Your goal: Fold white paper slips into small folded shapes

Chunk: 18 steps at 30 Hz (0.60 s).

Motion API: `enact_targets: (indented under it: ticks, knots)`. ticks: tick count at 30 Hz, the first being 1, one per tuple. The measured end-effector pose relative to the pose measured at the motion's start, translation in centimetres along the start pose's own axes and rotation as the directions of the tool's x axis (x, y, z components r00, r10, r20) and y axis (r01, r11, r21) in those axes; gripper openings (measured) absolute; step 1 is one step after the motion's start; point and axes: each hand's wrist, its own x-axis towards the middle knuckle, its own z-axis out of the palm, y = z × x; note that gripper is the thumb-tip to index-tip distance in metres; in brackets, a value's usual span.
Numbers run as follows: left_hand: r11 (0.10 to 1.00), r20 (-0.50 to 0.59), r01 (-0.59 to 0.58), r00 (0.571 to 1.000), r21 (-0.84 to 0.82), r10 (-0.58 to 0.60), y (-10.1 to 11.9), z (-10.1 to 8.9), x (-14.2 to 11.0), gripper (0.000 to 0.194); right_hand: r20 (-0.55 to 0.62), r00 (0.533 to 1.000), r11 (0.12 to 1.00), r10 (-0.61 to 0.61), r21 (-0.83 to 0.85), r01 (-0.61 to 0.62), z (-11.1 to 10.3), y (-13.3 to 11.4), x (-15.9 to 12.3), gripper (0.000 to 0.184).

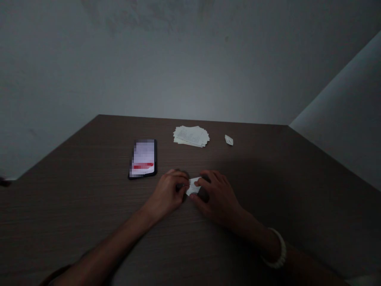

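A small white slip of paper [194, 186] with printed lines lies between my two hands, low over the brown table. My left hand [173, 186] pinches its left edge between thumb and fingers. From the other side, my right hand [216, 194] has thumb and forefinger on the slip, its fingers curled round the right part. Both hands partly cover the paper, so its full outline is hidden. Beyond them lies a pile of printed paper slips [192, 136], loosely stacked. To its right sits a single small folded piece of paper [229, 140].
A phone [143, 158] with a lit, blurred screen lies left of the paper pile, close to my left hand. The wooden table [89, 190] meets a pale wall [190, 79] at its far edge. Another wall section [351, 103] rises on the right. The light is dim.
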Motion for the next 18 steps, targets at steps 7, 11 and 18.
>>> enact_targets:
  ticks: [7,11,18]
  knots:
    - [0.999,0.011,0.007,1.0,0.039,-0.008,0.29,-0.06,0.21,0.019,-0.006,1.0,1.0,0.0,0.009,0.0,0.01,0.05,0.03,0.022]
    - [0.999,0.014,0.006,1.0,0.045,-0.007,0.45,-0.13,0.15,0.018,-0.005,1.0,1.0,-0.005,0.008,0.005,-0.08,0.02,-0.04,0.019]
    - [1.0,0.021,0.01,1.0,0.013,-0.01,0.28,-0.13,0.09,0.018,-0.003,1.0,1.0,0.001,0.009,-0.001,-0.11,-0.06,0.17,0.021]
